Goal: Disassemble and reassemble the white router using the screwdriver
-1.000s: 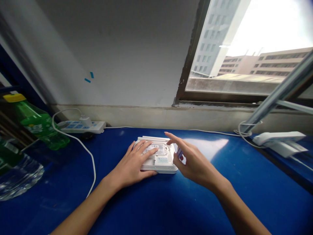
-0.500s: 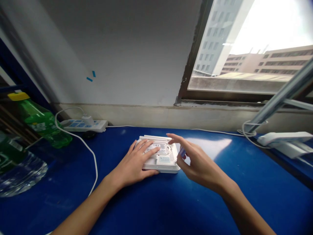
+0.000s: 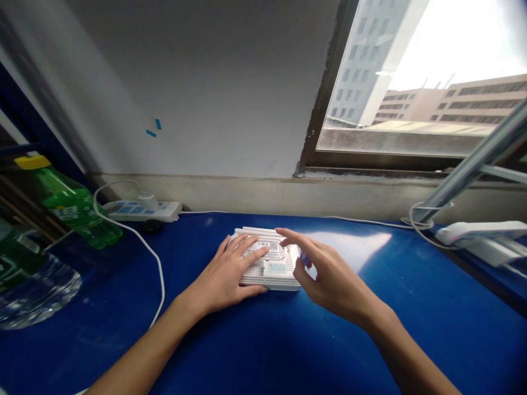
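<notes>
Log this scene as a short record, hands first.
left hand: spread on the white device, thumb along its near side
right hand: at the device's right end, holding a purplish item mostly hidden by the fingers
device face: upward, perforated, with labels; print unreadable
surface: blue table
left side: green bottle with yellow cap; power strip with a white plug in it
back: wall, window

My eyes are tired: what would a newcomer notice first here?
The bright window at upper right probably draws the eye first. Next is the white perforated box on the blue table, with the left hand resting on it and the right hand by its right end. A yellow-capped green bottle stands out at left.
</notes>
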